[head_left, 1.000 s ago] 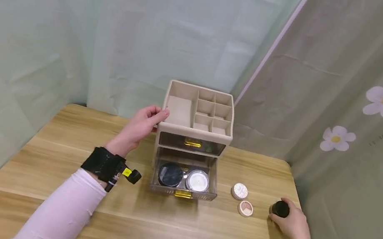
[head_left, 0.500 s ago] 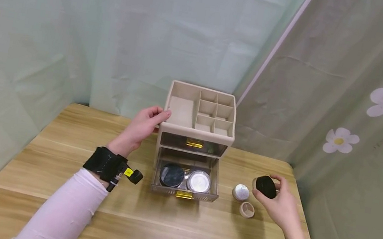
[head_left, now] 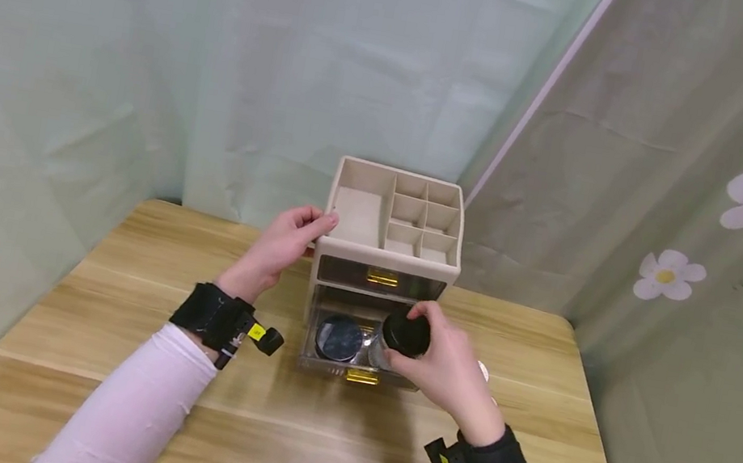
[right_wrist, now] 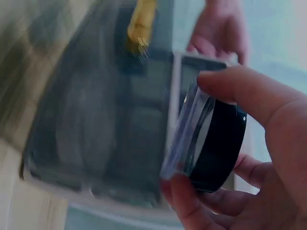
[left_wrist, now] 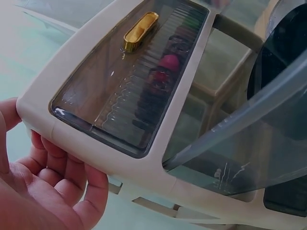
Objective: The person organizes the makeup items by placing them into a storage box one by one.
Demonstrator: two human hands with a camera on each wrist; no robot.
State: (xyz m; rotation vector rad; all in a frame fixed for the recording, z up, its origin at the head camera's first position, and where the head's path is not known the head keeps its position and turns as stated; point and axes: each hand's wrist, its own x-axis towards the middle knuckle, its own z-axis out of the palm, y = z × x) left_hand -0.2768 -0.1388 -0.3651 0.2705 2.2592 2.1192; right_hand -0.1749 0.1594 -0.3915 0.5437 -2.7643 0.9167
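Note:
A beige cosmetics organizer [head_left: 339,247] stands at the back of the table, its lower clear drawer [head_left: 323,366] pulled out. My left hand [head_left: 277,244] grips the organizer's left side, thumb on the top rim and fingers curled below it. Over the right half of the drawer, my right hand [head_left: 452,364] holds a cosmetic jar [head_left: 404,335] between thumb and fingers. The right wrist view shows its black lid and clear body, tilted in the grip. A round dark-lidded container [head_left: 339,338] lies in the drawer's left half. The white-lidded container beside it is mostly hidden.
The upper drawer [left_wrist: 120,86] is closed, with small dark and pink items behind its clear front. A small white round case [head_left: 483,370] peeks out behind my right hand on the wooden table [head_left: 222,419]. Curtains [head_left: 281,69] hang behind and to the right.
My right hand has lifted the cosmetic jar from the table's right side and carried it left, over the open drawer. My left hand stays on the organizer.

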